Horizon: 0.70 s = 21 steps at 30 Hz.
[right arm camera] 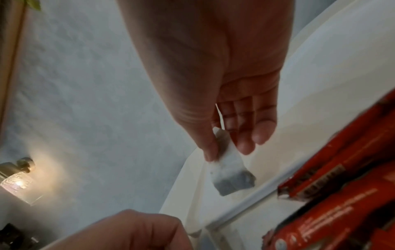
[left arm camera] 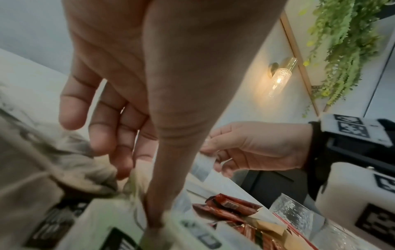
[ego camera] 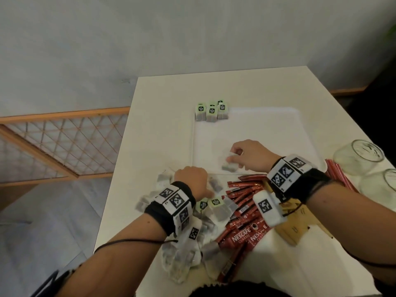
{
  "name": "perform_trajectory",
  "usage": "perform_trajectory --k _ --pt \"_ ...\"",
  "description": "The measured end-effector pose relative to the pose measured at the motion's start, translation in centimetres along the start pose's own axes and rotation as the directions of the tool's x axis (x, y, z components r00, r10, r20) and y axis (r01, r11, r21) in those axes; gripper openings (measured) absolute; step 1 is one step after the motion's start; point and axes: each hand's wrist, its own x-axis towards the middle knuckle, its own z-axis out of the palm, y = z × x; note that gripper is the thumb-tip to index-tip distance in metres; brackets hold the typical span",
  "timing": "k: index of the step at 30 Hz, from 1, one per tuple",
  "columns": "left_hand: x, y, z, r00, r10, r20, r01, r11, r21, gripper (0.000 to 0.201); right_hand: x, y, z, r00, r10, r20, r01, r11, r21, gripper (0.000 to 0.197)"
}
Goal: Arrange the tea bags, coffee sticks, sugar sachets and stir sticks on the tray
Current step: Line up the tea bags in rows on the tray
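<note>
Pinching a tea bag [ego camera: 228,164] by its top between thumb and fingers, the right hand [ego camera: 250,155] holds it over the near edge of the tray [ego camera: 267,127]; in the right wrist view the bag [right arm camera: 229,170] hangs down, dark tea at its lower end, just above the tray rim. Left hand [ego camera: 190,181] sits just off the tray's near-left corner, over the loose tea bag pile [ego camera: 192,243]; in the left wrist view its fingers [left arm camera: 102,135] are loosely bent and the thumb reaches down to a green-tagged bag, but whether it grips anything cannot be told, blur there. Four tea bags [ego camera: 211,112] with green tags stand in a tight row at the tray's far-left corner. Red coffee sticks [ego camera: 242,211] lie in a heap on the table [ego camera: 160,136] just off the tray's near edge, between the two wrists. Brown sugar sachets [ego camera: 297,226] lie off the tray's near-right corner, partly under the right wrist. Red stir sticks [ego camera: 338,174] lie beside the tray's right edge. Two upturned glasses [ego camera: 360,157] stand right of the tray, past the stir sticks.
</note>
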Motion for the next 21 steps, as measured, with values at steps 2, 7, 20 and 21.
perform_trajectory --k 2,7,20,21 --pt "-0.2 -0.1 -0.1 0.999 0.001 -0.033 -0.002 1.000 -0.003 0.041 -0.7 -0.4 -0.2 0.999 -0.005 -0.053 0.008 0.999 0.053 0.021" --pt "-0.3 -0.9 -1.2 0.985 -0.046 -0.167 -0.021 0.925 -0.378 0.022 -1.9 -1.3 -0.2 0.989 -0.011 -0.147 0.033 0.988 0.149 0.021" --pt "2.3 -0.8 -2.0 0.981 -0.085 -0.176 -0.134 0.363 -0.922 0.035 -1.1 -2.8 0.1 1.000 -0.016 -0.001 0.014 0.774 0.633 0.015" --pt "2.6 -1.0 -2.1 0.980 -0.097 -0.174 -0.129 0.354 -0.926 0.035 -0.9 -2.7 -0.2 0.999 -0.010 0.033 -0.014 0.756 0.654 0.017"
